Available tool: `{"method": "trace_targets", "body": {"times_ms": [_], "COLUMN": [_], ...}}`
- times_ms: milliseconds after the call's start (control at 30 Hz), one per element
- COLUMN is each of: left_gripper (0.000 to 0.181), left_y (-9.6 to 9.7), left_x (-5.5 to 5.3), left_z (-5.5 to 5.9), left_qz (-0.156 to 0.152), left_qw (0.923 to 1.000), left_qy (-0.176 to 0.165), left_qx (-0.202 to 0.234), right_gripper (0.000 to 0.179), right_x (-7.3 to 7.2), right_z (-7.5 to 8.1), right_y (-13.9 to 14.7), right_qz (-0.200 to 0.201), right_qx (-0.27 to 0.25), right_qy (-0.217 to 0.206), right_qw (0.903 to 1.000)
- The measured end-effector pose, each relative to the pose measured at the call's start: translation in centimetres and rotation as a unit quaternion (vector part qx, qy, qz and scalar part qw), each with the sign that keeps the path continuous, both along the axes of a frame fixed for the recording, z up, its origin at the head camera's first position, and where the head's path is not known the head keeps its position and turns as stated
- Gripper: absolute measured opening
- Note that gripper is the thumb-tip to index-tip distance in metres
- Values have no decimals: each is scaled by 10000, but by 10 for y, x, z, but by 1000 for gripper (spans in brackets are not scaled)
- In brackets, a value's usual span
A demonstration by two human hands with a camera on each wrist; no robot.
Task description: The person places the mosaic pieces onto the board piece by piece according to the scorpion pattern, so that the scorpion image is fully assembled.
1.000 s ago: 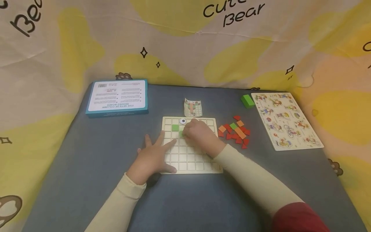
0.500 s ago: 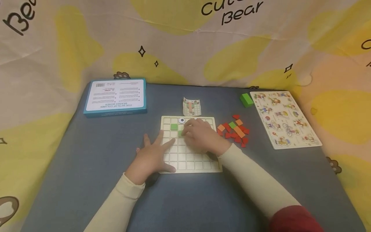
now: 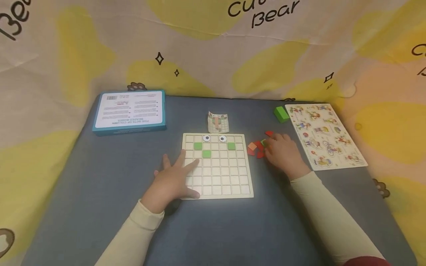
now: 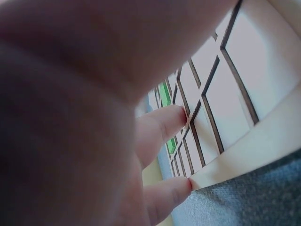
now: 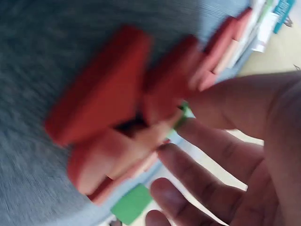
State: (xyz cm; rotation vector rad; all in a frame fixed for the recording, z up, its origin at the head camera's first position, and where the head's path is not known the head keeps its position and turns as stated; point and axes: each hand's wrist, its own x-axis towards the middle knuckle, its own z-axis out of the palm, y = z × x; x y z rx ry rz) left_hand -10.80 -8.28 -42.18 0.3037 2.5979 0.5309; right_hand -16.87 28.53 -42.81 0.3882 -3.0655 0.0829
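A pale square grid board (image 3: pixel 216 180) lies on the table, bearing two round eye pieces, one a left eye disc (image 3: pixel 206 138) and one a right eye disc (image 3: pixel 222 139). Green square tiles sit in its cells: one at left (image 3: pixel 198 146), one lower (image 3: pixel 206 153), one at right (image 3: pixel 231 146). My left hand (image 3: pixel 169 184) rests spread over the board's left edge, fingertips on its border and cells. Right of the board, my right hand (image 3: pixel 283 153) reaches into the pile of red pieces (image 5: pixel 106 89), thumb and forefinger pinching a green tile (image 5: pixel 183 115); the hand covers much of the pile.
A small pattern card (image 3: pixel 218 123) stands just behind the board. A blue-edged box (image 3: pixel 129 111) lies at back left. At back right are a green block (image 3: pixel 281 114) and a picture puzzle board (image 3: pixel 327 136). Patterned cloth hangs behind the table.
My right hand has moved from the board's upper middle to the pile at right, uncovering the second eye disc and the right green tile. The left hand stays on the board.
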Motion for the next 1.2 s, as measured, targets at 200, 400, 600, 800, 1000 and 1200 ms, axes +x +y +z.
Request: {"method": "trace_targets", "body": {"times_ms": [200, 400, 600, 800, 1000, 1200], "left_gripper": [113, 114, 114, 112, 111, 112], "left_y": [-1, 0, 2, 1, 1, 0], "left_x": [0, 0, 0, 2, 2, 1], "left_z": [-2, -6, -4, 0, 1, 1], "left_qz": [-10, -47, 15, 51, 32, 25], "left_qw": [10000, 10000, 10000, 10000, 10000, 9999], "left_qy": [20, 33, 5, -21, -8, 107], "left_qx": [7, 2, 35, 61, 46, 26], "right_gripper": [21, 18, 15, 21, 28, 26], "right_x": [-16, -31, -36, -19, -4, 0], "right_z": [-9, -9, -3, 9, 7, 1], "right_y": [2, 0, -14, -62, -94, -106], "right_qz": [27, 96, 721, 2418, 2860, 2643], "right_qx": [-203, -369, -941, -1365, -796, -353], "right_qy": [112, -22, 440, 583, 440, 303], "right_qw": [9997, 9993, 9920, 9589, 9539, 9633]}}
